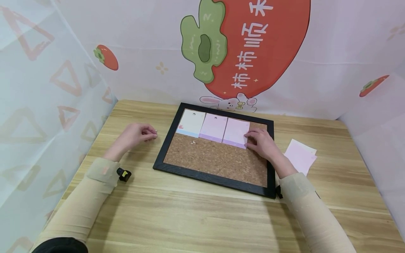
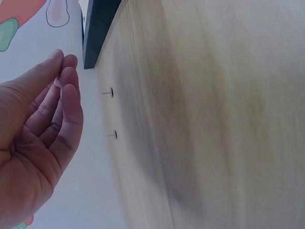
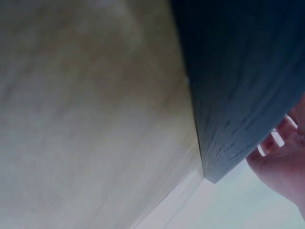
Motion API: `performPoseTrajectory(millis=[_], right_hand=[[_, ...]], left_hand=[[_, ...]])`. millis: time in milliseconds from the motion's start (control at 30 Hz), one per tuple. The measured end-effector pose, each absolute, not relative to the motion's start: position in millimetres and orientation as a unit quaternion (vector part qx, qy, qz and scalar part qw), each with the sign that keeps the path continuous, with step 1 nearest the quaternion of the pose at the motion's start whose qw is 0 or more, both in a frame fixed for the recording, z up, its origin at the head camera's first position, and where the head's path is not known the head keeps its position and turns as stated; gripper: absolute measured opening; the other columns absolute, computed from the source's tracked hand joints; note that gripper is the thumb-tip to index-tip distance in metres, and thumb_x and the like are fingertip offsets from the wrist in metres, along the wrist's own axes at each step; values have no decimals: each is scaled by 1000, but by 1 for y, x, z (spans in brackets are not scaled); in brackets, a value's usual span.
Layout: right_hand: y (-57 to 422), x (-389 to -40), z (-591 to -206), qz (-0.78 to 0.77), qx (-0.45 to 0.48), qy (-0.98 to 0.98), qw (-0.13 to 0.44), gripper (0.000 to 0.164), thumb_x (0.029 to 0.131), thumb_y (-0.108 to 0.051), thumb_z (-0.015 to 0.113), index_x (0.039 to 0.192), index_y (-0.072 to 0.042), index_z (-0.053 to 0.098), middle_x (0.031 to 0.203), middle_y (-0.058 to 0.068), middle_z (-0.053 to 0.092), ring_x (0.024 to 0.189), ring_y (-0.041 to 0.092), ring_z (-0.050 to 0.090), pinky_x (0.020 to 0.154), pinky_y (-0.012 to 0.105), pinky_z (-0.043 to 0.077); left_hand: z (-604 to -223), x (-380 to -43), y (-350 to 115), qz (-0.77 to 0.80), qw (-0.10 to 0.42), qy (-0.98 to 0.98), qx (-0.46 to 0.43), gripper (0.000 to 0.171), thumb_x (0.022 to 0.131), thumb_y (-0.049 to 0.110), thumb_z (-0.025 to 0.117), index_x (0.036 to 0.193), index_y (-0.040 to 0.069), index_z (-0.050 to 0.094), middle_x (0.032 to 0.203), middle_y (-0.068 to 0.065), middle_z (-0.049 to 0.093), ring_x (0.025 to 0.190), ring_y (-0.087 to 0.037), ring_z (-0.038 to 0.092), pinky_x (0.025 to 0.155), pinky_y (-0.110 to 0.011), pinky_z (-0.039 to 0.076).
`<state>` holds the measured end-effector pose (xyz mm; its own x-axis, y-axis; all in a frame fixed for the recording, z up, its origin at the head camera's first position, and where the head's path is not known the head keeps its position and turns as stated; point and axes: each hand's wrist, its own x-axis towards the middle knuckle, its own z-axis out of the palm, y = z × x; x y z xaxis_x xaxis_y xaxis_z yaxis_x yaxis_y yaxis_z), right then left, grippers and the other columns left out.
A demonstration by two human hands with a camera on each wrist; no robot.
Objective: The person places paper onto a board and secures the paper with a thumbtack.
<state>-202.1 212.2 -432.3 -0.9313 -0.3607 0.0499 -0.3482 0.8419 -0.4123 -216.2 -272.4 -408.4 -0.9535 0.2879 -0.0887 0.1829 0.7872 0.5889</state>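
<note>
In the head view, my right hand (image 1: 262, 143) rests its thumb and fingertips, spread apart, on the right edge of a pink sticky note (image 1: 235, 131) on the corkboard (image 1: 215, 161). Left of it lie another pink note (image 1: 213, 127) and a cream note (image 1: 191, 122), each with a dark thumbtack near its top. My left hand (image 1: 136, 135) hovers over the table left of the board, thumb and fingertips pinched together. A tiny pale speck there looks like a thumbtack, mostly hidden. Two loose thumbtacks, an upper one (image 2: 111, 92) and a lower one (image 2: 115, 135), appear beside it in the left wrist view.
Loose pink and cream notes (image 1: 299, 158) lie on the table right of the board. The black frame (image 1: 209, 178) is raised above the wooden table (image 1: 190, 218). Printed cloth (image 1: 142, 42) hangs behind and at both sides. A small white bit (image 1: 193, 142) lies on the cork.
</note>
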Motion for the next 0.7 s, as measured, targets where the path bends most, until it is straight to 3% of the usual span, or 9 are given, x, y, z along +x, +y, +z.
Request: performPoseTrajectory(millis=[267, 533, 700], right_hand=[[212, -202, -431, -207, -179, 962, 26, 35, 90, -15, 74, 121, 0, 69, 134, 22, 61, 124, 40, 50, 113, 57, 37], [212, -202, -433, -207, -183, 961, 18, 34, 90, -13, 73, 121, 1, 69, 133, 23, 61, 124, 40, 50, 112, 58, 37], [211, -201, -431, -205, -182, 962, 22, 34, 91, -14, 73, 121, 1, 69, 133, 22, 61, 124, 40, 50, 113, 58, 36]], left_hand=[[-411, -217, -269, 287, 67, 943, 154, 13, 93, 19, 72, 101, 10, 76, 90, -7, 77, 80, -17, 70, 72, -29, 54], [-407, -216, -267, 291, 78, 939, 164, 17, 96, 19, 68, 106, 10, 78, 96, -8, 78, 79, -19, 68, 68, -28, 52], [-406, -216, -264, 280, 89, 941, 165, 19, 97, 24, 67, 100, 10, 79, 82, -6, 75, 69, -18, 63, 65, -28, 50]])
